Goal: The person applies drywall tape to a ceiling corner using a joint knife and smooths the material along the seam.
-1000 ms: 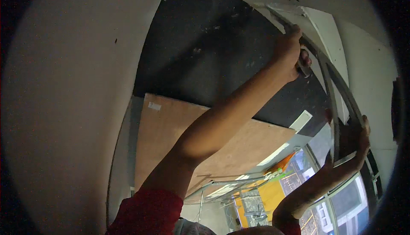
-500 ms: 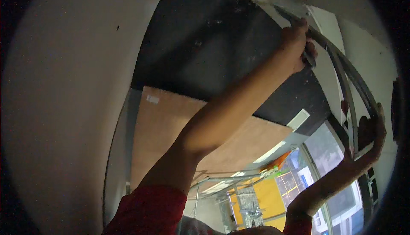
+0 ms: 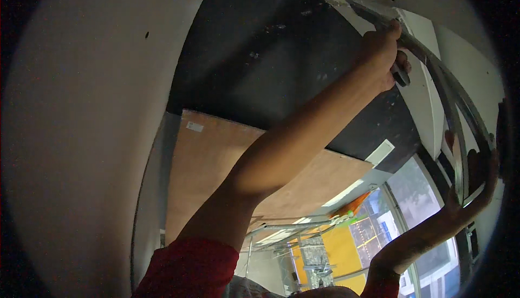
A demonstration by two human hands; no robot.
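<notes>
A long grey metal channel [image 3: 444, 88] is raised overhead at the right, bowed by the lens. My left hand [image 3: 385, 54] is closed around its upper part, near the end that meets the pale surface above. A short dark piece [image 3: 401, 76], perhaps a tool handle, sticks out below those fingers; its kind is unclear. Farther down, my right hand [image 3: 483, 181] is wrapped round the lower end of the channel, with fingers on both sides of it. Both arms reach upward from red sleeves.
A pale wall panel [image 3: 92, 135] fills the left. Behind my left arm are a black panel [image 3: 238, 54] and a brown board [image 3: 211, 157]. Lower right, metal bars [image 3: 292, 226] stand before a yellow panel [image 3: 340, 249] and large windows [image 3: 414, 189]. A white strip [image 3: 425, 54] runs beside the channel.
Both hands and the channel have shifted slightly to the right. Each hand keeps its hold.
</notes>
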